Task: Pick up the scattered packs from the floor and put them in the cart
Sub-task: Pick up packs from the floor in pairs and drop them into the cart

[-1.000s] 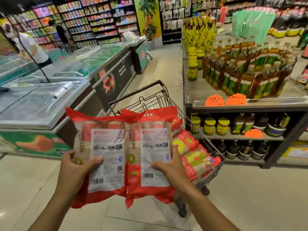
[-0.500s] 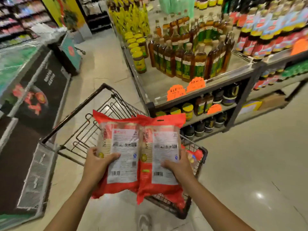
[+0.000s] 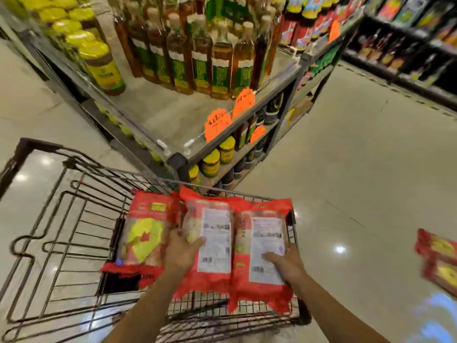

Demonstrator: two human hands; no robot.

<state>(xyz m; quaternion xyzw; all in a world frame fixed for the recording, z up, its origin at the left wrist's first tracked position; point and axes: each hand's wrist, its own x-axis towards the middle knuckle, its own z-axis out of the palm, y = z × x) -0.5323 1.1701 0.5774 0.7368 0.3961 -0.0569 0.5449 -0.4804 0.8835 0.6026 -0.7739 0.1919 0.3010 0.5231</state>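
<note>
The wire cart (image 3: 61,231) already had a yellow-label pack (image 3: 144,238) inside. Left hand (image 3: 181,253) and right hand (image 3: 286,264) each gripped the joined red twin pack (image 3: 237,246), held over the basket. Another pack (image 3: 437,261) lay on the floor, far right.

Glossy pale floor (image 3: 358,144) around shelves (image 3: 237,112) of bottles (image 3: 197,53).

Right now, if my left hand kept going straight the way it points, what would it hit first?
Likely the yellow-label pack already in the cart; the left hand and its pack point down into the basket, though depth is unclear.
</note>
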